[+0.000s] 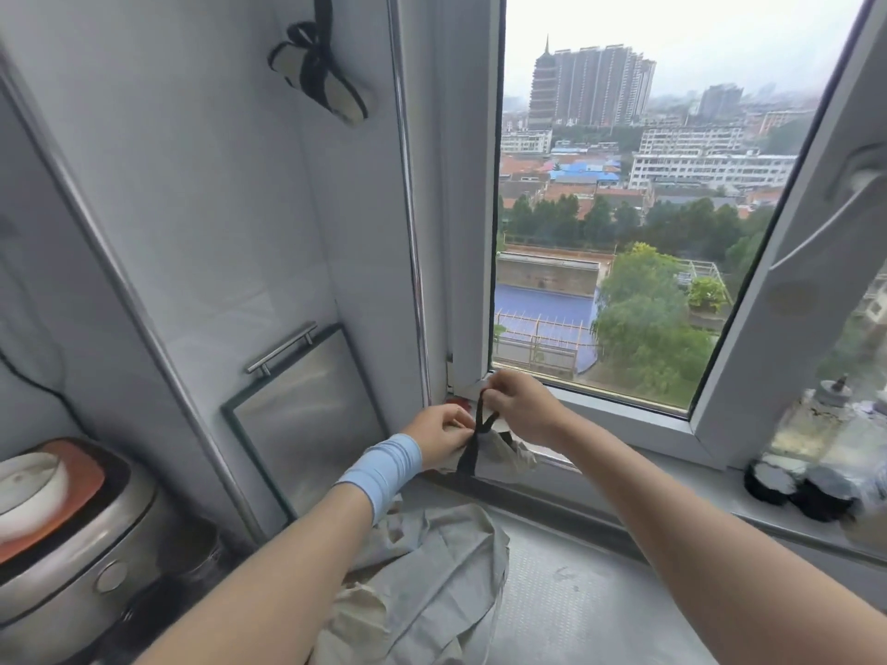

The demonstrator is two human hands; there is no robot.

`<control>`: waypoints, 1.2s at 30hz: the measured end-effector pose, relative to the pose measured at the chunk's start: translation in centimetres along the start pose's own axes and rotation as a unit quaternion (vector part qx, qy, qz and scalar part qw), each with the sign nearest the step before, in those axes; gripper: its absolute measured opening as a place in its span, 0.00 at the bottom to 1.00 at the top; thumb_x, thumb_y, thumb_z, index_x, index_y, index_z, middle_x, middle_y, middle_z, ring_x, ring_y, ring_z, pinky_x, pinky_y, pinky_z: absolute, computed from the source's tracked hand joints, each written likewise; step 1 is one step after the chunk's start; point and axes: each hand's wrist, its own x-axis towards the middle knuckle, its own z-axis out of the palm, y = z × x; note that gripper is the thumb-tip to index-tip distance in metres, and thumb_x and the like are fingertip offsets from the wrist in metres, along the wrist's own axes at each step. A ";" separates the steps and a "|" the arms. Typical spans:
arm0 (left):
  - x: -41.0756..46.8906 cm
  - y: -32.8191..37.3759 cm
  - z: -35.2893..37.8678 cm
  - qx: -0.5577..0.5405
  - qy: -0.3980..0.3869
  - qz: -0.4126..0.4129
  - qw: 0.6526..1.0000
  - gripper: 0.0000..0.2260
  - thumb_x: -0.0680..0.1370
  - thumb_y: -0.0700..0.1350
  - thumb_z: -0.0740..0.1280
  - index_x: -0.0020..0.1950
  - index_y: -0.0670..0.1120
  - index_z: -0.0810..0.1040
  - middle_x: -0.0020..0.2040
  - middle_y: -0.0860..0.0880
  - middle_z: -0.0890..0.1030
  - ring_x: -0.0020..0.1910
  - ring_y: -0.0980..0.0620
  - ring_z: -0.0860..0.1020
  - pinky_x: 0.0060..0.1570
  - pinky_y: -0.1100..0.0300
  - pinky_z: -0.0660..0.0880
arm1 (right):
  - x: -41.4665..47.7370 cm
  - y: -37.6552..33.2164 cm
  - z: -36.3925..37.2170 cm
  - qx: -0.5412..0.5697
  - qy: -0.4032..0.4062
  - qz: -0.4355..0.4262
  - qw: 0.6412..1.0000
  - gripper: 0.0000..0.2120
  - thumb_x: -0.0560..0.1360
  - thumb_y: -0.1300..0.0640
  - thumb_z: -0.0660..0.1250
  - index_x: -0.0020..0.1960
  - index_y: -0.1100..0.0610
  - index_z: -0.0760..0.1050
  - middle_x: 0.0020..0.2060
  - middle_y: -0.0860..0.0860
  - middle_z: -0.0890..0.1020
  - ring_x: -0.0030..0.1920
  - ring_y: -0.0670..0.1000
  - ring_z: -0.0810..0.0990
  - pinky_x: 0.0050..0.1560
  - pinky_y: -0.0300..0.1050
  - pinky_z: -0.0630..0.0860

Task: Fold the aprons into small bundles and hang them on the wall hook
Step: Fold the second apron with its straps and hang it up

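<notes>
Step in hand: I am watching the tying step. The folding of this one looks done to me, and the hanging is not yet done.
Left hand: my left hand (pixel 439 436) is pinching the black strap (pixel 481 424) with curled fingers, just at 9 o'clock of the knot.
Right hand: my right hand (pixel 521 407) is gripping the top of the strap and holding it up, at 2 o'clock of the knot.
Small bundle: the small bundle (pixel 511 453) is sitting right under both hands, near the middle of the view, by the window sill (pixel 624 415).
Hung bundle: one tied bundle (pixel 319 84) is hanging on the wall (pixel 192 184) at 11 o'clock. I cannot see its hook.
Loose apron: a loose apron (pixel 422 583) is lying in a heap at 6 o'clock, waiting for its turn, I think.
Next move: I am guessing the knot needs one snug pull. Then the strap needs a loop left free, so it can go up to 11 o'clock beside the hung bundle.
</notes>
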 end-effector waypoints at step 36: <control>4.1 20.6 -38.6 0.043 0.443 0.262 0.856 0.06 0.76 0.51 0.67 0.49 0.50 0.77 0.39 0.53 0.80 0.39 0.48 0.78 0.40 0.59 0.74 | 18.2 -38.2 -10.6 0.053 0.352 -0.179 0.917 0.09 0.80 0.49 0.63 0.46 0.51 0.79 0.36 0.42 0.79 0.37 0.42 0.76 0.33 0.39 0.69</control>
